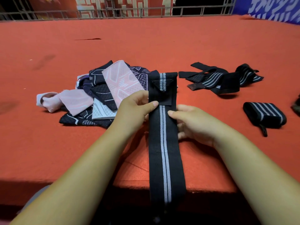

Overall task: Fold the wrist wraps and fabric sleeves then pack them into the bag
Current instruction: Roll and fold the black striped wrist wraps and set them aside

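Observation:
A long black wrist wrap (164, 153) with two grey stripes runs from the middle of the red table over its near edge toward me. Its far end is folded back over itself. My left hand (135, 109) pinches the wrap's left edge, thumb on top near the fold. My right hand (190, 122) holds the right edge, thumb on top and fingers curled under. A heap of pink, white and dark patterned fabric sleeves (103, 93) lies to the left. Several loose striped wraps (219, 78) lie at the right, and one folded wrap (264, 115) sits nearer. No bag shows.
The red felt table (146, 43) stretches far back to a metal railing (113, 12). Its near edge (129, 184) drops off in front of me. A dark object (296, 104) is cut off at the right border.

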The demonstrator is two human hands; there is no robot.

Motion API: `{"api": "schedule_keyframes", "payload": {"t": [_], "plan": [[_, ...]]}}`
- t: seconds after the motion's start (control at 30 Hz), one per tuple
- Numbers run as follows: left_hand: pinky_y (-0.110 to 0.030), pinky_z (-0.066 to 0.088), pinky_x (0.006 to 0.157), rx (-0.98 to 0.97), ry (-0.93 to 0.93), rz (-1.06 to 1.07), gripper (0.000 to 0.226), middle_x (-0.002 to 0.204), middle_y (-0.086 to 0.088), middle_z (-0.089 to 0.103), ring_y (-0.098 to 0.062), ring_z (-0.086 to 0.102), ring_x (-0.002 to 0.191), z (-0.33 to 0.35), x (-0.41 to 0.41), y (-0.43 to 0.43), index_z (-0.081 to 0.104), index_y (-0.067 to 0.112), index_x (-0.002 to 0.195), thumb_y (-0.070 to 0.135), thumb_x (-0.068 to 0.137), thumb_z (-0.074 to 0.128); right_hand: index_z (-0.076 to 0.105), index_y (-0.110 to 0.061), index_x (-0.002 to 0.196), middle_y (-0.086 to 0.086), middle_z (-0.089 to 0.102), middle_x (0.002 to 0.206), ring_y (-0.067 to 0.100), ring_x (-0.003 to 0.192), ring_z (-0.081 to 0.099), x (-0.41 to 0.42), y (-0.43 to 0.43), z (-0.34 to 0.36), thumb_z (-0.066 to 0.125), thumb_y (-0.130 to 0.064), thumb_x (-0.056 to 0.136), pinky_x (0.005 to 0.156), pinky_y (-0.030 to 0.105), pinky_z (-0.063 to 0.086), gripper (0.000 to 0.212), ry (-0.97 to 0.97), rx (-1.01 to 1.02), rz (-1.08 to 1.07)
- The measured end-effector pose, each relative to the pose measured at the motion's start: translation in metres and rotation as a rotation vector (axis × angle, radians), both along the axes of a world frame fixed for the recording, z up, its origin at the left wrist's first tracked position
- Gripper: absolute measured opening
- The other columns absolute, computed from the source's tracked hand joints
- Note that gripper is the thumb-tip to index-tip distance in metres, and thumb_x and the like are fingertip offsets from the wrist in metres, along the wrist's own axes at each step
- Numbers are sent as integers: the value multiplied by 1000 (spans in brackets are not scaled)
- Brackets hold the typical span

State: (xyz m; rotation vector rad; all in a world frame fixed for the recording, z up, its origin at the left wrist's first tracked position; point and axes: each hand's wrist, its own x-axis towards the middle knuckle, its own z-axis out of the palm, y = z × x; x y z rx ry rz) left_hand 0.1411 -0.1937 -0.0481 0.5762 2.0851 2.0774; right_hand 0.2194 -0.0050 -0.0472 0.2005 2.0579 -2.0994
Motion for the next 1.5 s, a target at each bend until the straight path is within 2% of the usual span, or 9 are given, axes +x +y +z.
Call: {"api": "schedule_keyframes", "payload": {"t": [0.27, 0.37, 0.53, 0.67, 0.8, 0.97, 1.17, 1.33, 1.5], "plan": [[-25, 39, 60, -111, -82, -67, 40, 73, -2, 69, -12, 49, 62, 1, -5, 0, 85, 13, 103, -12, 90, 57, 76, -8, 127, 17, 79, 116, 25, 85, 78, -4, 12, -11, 52, -18, 108, 66, 36, 65, 32, -42, -126, -77], [-31, 35, 62, -162, -73, -50, 48, 66, -4, 61, -16, 43, 63, 0, -5, 1, 87, 20, 96, -10, 87, 51, 74, -9, 132, 17, 77, 124, 30, 95, 79, -6, 14, -10, 48, -28, 108, 82, 46, 65, 39, -92, -205, -57], [-39, 32, 72, -184, -77, -32, 49, 70, -12, 54, -25, 39, 71, 3, -3, -1, 87, 23, 97, -8, 86, 51, 68, -8, 134, 14, 79, 112, 27, 90, 79, -8, 12, -6, 37, -51, 111, 72, 38, 64, 57, -117, -254, -56], [-31, 40, 63, -149, -79, -44, 50, 66, -4, 61, -16, 48, 64, 7, 2, 0, 87, 19, 100, -9, 88, 48, 67, -2, 136, 21, 76, 126, 42, 123, 70, -6, 6, -13, 52, -22, 111, 103, 55, 59, 36, 40, -150, -115], [-29, 60, 71, -7, -208, -85, 34, 97, -9, 78, -21, 74, 81, 15, 4, 2, 75, 11, 124, -1, 102, 52, 69, -5, 136, 22, 75, 128, 47, 129, 65, -7, 9, -14, 55, -13, 108, 114, 67, 46, 31, 115, -75, -128], [-36, 62, 75, -261, -246, -315, 23, 101, -10, 78, -20, 73, 79, 7, 11, -2, 69, 11, 122, 27, 105, 67, 67, -3, 131, 19, 78, 122, 43, 122, 70, -13, 16, -16, 58, -4, 107, 112, 63, 50, 26, 282, 19, -281], [-28, 61, 72, -252, -166, -286, 21, 102, -7, 77, -16, 74, 87, 2, 12, 6, 68, 2, 123, 13, 106, 65, 66, -8, 133, 10, 79, 123, 32, 119, 74, -15, 19, -21, 68, -21, 96, 111, 59, 53, 39, 281, 54, -271], [-31, 65, 77, -211, -169, -267, 20, 114, -19, 78, -19, 77, 94, -1, 14, 6, 67, 0, 124, 10, 107, 61, 68, -8, 132, 16, 79, 122, 38, 117, 74, -4, 22, -14, 56, -22, 111, 109, 58, 54, 29, 61, -1, -81], [-33, 64, 79, -194, -147, -217, 19, 118, -26, 75, -23, 76, 94, -5, 11, 9, 68, 2, 124, 11, 108, 60, 70, -8, 128, 15, 80, 108, 22, 80, 73, 5, 31, -6, 62, -31, 108, 65, 35, 62, 32, -44, 63, 8]]}}
